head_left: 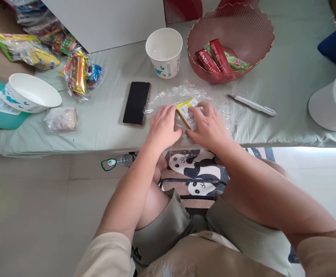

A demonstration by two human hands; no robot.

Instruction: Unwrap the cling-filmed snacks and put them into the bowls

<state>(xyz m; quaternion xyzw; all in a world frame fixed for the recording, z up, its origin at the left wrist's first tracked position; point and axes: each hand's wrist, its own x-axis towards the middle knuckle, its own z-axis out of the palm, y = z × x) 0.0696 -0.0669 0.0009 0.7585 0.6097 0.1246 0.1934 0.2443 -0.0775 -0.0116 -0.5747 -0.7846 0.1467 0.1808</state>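
A small flat yellow-and-white packet (187, 112) with printed text lies on the table between my hands. It rests on a crumpled sheet of clear plastic (182, 91), which spreads out behind it and to both sides. My left hand (164, 127) is beside the packet's left edge, fingers stretched forward and thumb apart. Over the packet's right side bends my right hand (209, 124), its index finger on the printed face and its thumb by the near corner. The right hand hides part of the packet.
A black phone (136, 103) lies left of the plastic, with a paper cup (164, 54) behind. A pink bowl (231, 23) holds wrapped snacks. To the right are a white utility knife (253, 105) and a white bin (323, 104). Leftward sit a paper bowl (32, 94) and snack packs (81, 75).
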